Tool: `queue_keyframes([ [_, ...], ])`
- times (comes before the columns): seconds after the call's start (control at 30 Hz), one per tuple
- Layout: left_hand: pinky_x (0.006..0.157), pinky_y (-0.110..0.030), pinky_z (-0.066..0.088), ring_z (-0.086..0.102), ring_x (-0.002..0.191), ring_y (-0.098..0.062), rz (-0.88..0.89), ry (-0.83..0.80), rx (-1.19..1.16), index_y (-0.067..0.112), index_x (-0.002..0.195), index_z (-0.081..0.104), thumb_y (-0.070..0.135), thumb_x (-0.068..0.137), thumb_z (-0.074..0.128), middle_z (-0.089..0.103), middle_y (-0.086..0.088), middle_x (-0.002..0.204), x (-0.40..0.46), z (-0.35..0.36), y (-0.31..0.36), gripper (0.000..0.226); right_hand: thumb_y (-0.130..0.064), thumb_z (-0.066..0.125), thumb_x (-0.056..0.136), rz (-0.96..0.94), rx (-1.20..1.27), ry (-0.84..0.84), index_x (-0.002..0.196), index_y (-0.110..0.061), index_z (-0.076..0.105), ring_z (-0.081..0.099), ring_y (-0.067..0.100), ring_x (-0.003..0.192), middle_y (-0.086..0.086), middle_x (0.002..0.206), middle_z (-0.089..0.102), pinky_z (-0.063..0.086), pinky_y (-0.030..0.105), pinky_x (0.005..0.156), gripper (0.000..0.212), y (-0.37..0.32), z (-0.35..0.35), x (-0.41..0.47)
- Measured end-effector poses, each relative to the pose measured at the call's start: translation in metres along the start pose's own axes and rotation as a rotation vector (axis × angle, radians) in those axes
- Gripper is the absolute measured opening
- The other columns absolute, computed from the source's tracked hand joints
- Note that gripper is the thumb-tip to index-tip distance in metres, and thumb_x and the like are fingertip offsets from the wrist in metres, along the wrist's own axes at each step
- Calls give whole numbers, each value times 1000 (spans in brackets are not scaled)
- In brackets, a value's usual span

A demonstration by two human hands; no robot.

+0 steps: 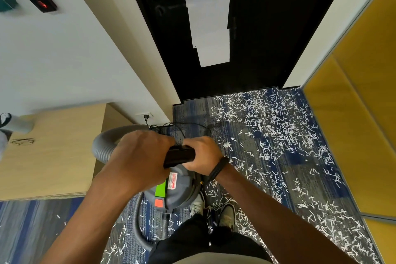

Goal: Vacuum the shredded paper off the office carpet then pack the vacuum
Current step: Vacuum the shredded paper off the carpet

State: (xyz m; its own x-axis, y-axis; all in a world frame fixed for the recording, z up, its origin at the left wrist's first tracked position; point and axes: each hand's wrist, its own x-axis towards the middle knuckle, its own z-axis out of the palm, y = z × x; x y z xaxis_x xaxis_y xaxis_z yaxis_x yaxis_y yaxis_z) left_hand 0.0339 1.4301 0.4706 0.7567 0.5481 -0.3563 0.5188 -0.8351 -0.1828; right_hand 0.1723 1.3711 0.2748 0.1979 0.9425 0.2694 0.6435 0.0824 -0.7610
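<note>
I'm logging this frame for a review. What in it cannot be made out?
Head view, the only one:
- Left hand: the fingers curl out of sight, so what they hold is unclear.
- Vacuum: its top lies behind both hands; label print too small.
- Hose: its end is hidden by the person's shorts.
- Black part in the right hand: its far end is covered.

Bright even indoor light, soft shadows; wide-angle bending at edges; left edge motion-blurred.

Both hands meet on a black nozzle (179, 155) above the grey vacuum (171, 188): the right hand (202, 152) grips its end, the left hand (139, 156) covers the other. A grey hose (102, 146) loops left. White paper shreds (278, 130) litter the blue carpet (295, 161) toward the black door (267, 28).
</note>
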Motion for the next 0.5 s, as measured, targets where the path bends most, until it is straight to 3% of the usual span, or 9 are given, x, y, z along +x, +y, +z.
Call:
queue_keyframes([
  [0.1, 66, -24, 42, 63, 87, -11, -7, 8, -1, 40, 115, 59, 45, 86, 65, 68, 13, 96, 6, -4, -6, 30, -23, 77, 69, -30, -6, 5, 71, -24, 58, 61, 22, 56, -2, 60, 61, 39, 24, 55, 20, 2, -1, 9],
  [0.27, 61, -23, 41, 62, 82, -12, -95, -69, -4, 39, 117, 61, 50, 84, 64, 66, 11, 92, 16, -7, -14, 35, -35, 83, 69, -52, 8, 46, 79, -21, 57, 58, 15, 66, -8, 73, 58, 50, 32, 57, 31, 9, 4, 30],
  [0.33, 65, -27, 48, 66, 85, -16, -110, -62, 46, 38, 117, 62, 52, 84, 62, 67, 8, 93, 19, -12, -14, 36, -39, 87, 65, -12, 74, 84, 88, -22, 60, 57, 9, 75, -11, 82, 59, 52, 28, 67, 40, 11, 1, 35],
  [0.43, 70, -27, 47, 64, 86, -17, -74, -98, 215, 32, 115, 63, 47, 88, 61, 67, 7, 97, 31, -21, -18, 31, -44, 90, 60, 66, 104, 62, 112, -24, 61, 58, 8, 101, -12, 106, 61, 46, 27, 95, 62, 23, 5, 38],
  [0.5, 69, -28, 43, 60, 82, -18, -24, -127, 369, 27, 113, 65, 36, 93, 59, 67, 4, 98, 43, -21, -13, 23, -48, 93, 58, 350, 138, 27, 129, -28, 54, 52, 9, 117, -11, 126, 53, 42, 32, 106, 83, 49, 14, 31],
])
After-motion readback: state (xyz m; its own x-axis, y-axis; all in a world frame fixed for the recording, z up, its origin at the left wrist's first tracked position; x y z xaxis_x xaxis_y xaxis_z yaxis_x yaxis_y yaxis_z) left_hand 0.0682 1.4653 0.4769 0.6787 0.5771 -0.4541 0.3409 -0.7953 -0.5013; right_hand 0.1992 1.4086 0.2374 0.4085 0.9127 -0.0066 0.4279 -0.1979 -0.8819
